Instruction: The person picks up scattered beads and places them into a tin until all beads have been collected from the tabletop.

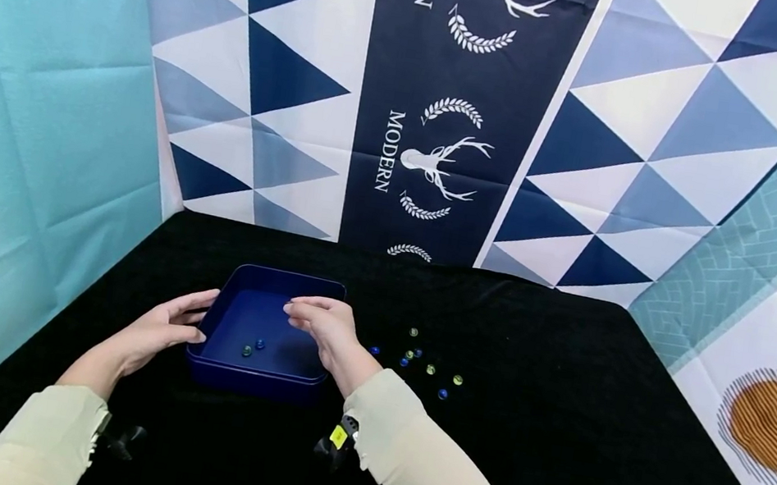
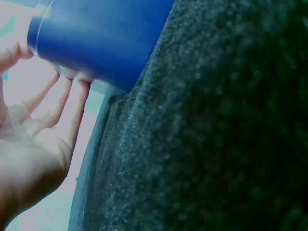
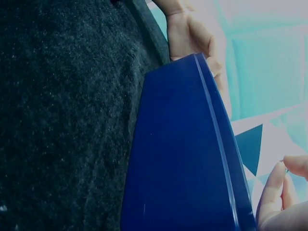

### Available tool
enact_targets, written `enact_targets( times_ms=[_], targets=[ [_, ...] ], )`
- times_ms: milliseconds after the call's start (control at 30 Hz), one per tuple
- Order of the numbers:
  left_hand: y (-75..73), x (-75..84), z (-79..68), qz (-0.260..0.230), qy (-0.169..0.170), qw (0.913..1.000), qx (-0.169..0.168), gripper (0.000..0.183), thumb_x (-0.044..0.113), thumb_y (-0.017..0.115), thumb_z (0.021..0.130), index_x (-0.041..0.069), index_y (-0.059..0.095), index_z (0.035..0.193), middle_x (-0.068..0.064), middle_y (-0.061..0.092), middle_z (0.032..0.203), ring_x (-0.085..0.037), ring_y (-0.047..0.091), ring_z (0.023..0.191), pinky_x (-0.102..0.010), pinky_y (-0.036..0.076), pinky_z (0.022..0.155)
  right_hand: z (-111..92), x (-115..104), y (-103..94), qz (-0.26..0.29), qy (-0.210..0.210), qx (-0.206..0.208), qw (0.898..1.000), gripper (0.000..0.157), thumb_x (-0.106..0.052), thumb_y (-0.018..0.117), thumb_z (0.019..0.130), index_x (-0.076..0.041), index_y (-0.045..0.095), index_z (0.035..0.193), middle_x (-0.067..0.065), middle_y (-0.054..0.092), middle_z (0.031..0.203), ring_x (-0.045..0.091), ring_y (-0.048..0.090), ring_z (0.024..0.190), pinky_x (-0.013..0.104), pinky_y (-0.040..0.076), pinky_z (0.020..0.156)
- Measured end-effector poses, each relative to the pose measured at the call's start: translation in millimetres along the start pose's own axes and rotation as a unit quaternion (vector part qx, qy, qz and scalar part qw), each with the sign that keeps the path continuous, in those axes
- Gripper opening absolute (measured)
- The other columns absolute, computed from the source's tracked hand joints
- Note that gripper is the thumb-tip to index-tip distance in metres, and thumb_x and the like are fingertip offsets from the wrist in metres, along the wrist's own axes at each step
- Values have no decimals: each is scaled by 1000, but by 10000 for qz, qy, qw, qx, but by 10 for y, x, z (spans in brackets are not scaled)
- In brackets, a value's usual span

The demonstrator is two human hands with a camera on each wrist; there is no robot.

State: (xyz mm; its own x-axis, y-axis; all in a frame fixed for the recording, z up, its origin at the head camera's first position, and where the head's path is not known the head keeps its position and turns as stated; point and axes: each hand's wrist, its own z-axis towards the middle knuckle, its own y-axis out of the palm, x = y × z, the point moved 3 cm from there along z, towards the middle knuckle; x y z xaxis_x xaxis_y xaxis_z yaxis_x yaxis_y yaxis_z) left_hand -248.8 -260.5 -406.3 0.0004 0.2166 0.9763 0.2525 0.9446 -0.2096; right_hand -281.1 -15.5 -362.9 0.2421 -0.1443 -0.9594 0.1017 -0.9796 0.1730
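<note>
A dark blue rectangular box [image 1: 254,373] stands on the black cloth, with a blue marble [image 1: 260,344] and a green marble [image 1: 246,351] lying on its floor. My left hand [image 1: 161,331] rests against the box's left side; straight fingertips touch the wall and the thumb lies by the rim, as the left wrist view shows. Above the box's right half, my right hand [image 1: 329,332] holds thumb and fingertips together. In the right wrist view a small glint shows between those fingertips [image 3: 276,175], a marble mostly hidden by them.
To the right of the box, several blue and yellow-green marbles [image 1: 430,369] lie scattered on the black cloth [image 1: 515,459]. Patterned fabric [image 1: 290,96] hangs behind the table, and a light blue sheet [image 1: 43,103] hangs on the left.
</note>
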Motion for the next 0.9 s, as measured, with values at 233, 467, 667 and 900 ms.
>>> enact_targets(
  times_ms=[233,467,667,900],
  targets=[
    [1,14,-5,-5,-15,10000,2,73,3,58,84,2,21,147,-25,19,148,-42,20,131,-38,38,91,-8,-4,47,-51,-3,-41,10000,20,3,72,74,6,69,93,10,69,88,15,65,71,34,50,79],
    [-2,15,-13,-4,-34,10000,2,73,3,57,84,2,20,147,-25,19,148,-42,19,131,-41,37,92,-25,0,35,-141,-25,-81,9999,22,1,72,74,7,68,95,10,69,88,13,64,69,33,50,78],
    [-7,22,-13,0,-78,10000,-5,73,4,58,84,3,20,147,-25,18,148,-42,20,131,-43,35,94,-38,21,-14,-156,-23,-54,9999,18,0,73,74,4,70,92,9,68,91,14,64,70,32,50,77],
    [-2,42,-18,2,-48,10000,-50,73,5,58,85,2,20,147,-25,18,148,-42,20,131,-41,35,93,-77,30,-67,-62,-210,-207,9995,25,2,71,75,10,67,98,10,68,89,23,66,81,31,51,76]
  ],
)
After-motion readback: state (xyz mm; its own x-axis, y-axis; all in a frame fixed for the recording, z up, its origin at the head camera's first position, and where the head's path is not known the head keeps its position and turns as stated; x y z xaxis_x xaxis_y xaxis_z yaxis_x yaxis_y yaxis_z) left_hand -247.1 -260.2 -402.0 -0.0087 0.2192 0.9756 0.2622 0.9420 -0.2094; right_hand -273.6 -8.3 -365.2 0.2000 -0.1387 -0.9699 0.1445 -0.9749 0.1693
